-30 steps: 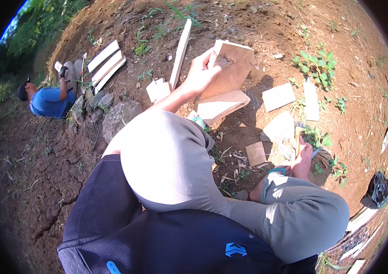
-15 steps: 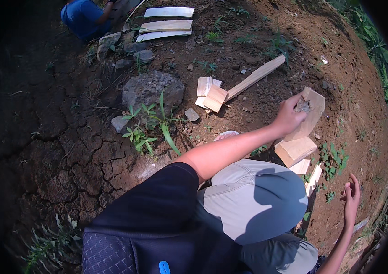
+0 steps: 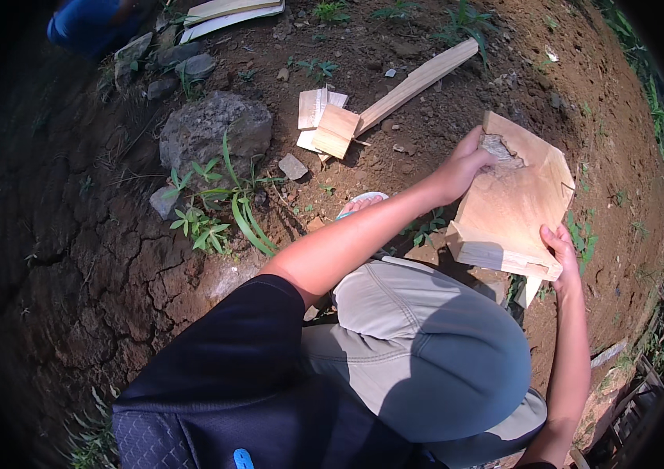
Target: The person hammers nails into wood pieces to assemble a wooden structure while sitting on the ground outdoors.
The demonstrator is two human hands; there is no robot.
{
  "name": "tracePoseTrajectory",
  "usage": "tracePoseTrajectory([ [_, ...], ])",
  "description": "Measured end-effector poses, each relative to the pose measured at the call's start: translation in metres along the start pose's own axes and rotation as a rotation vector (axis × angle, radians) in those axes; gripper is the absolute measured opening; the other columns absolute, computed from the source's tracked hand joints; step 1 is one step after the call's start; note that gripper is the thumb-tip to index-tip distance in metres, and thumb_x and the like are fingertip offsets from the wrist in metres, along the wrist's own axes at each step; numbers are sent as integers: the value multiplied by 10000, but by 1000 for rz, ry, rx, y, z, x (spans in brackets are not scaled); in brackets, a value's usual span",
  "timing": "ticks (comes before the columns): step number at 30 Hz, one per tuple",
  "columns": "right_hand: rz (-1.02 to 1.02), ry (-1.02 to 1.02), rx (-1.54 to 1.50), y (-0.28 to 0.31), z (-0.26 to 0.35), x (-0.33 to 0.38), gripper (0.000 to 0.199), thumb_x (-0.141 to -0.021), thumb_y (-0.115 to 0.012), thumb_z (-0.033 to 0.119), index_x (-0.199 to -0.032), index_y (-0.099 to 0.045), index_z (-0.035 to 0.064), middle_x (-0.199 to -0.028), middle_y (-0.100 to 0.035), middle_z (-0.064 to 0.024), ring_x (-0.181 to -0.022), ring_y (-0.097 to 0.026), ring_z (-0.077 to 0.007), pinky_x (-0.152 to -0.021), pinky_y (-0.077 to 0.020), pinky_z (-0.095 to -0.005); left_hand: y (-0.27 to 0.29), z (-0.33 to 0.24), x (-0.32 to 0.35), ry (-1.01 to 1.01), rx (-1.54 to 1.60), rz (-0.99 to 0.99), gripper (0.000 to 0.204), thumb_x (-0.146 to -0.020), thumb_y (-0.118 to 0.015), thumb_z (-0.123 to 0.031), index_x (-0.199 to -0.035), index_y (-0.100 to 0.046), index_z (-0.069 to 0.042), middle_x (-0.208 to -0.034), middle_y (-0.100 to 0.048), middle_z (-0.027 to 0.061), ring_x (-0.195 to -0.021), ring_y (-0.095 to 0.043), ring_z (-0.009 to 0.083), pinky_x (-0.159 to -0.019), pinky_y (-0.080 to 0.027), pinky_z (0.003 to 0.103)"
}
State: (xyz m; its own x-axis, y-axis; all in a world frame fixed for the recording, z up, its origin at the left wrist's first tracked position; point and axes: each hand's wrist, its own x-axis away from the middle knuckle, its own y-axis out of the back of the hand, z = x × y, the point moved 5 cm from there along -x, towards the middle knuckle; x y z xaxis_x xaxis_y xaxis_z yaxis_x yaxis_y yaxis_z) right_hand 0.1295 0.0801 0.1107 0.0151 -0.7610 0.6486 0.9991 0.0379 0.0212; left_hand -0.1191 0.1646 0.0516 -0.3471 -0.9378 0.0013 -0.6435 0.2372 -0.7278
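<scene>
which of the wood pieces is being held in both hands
The big flat wooden board with a broken top corner; left hand and right hand grip its edges, while the other wood pieces lie untouched on the dirt.

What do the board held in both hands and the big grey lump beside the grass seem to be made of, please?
The board looks like raw, unfinished wood: pale tan, matt, with faint grain and a chipped, broken patch near the left hand. The right hand grips its near edge. The grey lump appears to be rough stone, pitted and dull.
</scene>
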Motion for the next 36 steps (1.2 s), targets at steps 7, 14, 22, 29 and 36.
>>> tracePoseTrajectory([
  [7, -79, -49, -15, 30, -56, 16, 474, -967, -689, 174, -1372, -505, 11, -1227, -683, -122, -1045, -695, -195, -912, -562, -337, 192, -56, 66, -97, -1210, -642, 575, -855, -775, -292, -1319, -562, -29, -1300, -593, 146, -1207, -560, 256, -988, -487, 400],
  [14, -178, -144, 63, 56, -102, 27, 488, -955, -697, 132, -1395, -519, 18, -1269, -665, -115, -1117, -655, -193, -998, -505, -344, 246, -61, 106, 340, -1699, -623, 1129, -604, -926, -458, -1504, -388, -41, -1404, -470, 201, -1309, -457, 389, -1090, -412, 485],
  [22, -165, -197, 9, 57, -113, 26, 497, -949, -705, 134, -1395, -521, 13, -1271, -666, -123, -1085, -676, -205, -949, -543, -349, 283, -80, 138, 246, -1335, -793, 906, -756, -710, -425, -1488, -441, 35, -1250, -633, 225, -1144, -621, 321, -976, -491, 401],
  [29, -181, -334, -54, 67, -153, 19, 382, -991, -634, 126, -1341, -538, 7, -1246, -674, -126, -1086, -669, -203, -963, -520, -350, 270, -73, 154, 264, -856, -737, 669, -963, -377, -391, -1516, -437, -20, -1241, -652, 125, -1022, -659, 190, -823, -490, 353],
  [36, -143, -306, -56, 71, -157, 17, 460, -975, -650, 208, -1361, -485, 20, -1248, -642, -114, -1080, -649, -204, -956, -528, -358, 289, -74, 171, 174, -612, -983, 603, -984, -231, -494, -1317, -505, -72, -1207, -641, 134, -1015, -685, 291, -893, -511, 463],
])
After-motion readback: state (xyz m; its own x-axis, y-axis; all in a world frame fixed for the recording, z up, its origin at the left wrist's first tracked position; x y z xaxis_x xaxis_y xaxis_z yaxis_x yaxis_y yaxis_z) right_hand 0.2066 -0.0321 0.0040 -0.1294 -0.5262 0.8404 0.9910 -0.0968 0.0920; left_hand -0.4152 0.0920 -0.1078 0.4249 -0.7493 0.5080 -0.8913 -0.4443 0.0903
